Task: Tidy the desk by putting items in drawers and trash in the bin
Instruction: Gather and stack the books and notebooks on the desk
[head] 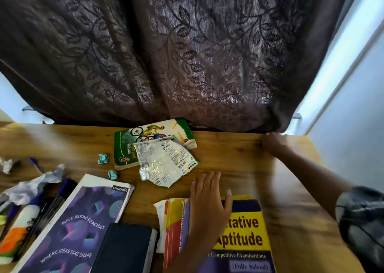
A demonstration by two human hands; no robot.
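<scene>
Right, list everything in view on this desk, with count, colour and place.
curtain: 1, dark leaf-patterned, behind desk
desk: 1, wooden
green notebook: 1, far centre
foil wrapper: 1, silver-white, on green notebook
blue paper balls: 2, left of green notebook
crumpled paper: 2, white, far left
pens: several, blue, left
purple notebook: 1, near left
black book: 1, near centre
yellow book: 1, near right
left hand: flat on yellow book
right hand: blurred, at curtain's lower corner

desk (239,160): glossy wood; wrapper (166,162): crinkled shiny foil; curtain (166,54): woven cloth

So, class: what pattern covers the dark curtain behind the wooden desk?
A leafy vine pattern on the dark purple-brown curtain, clearest in the head view.
</scene>
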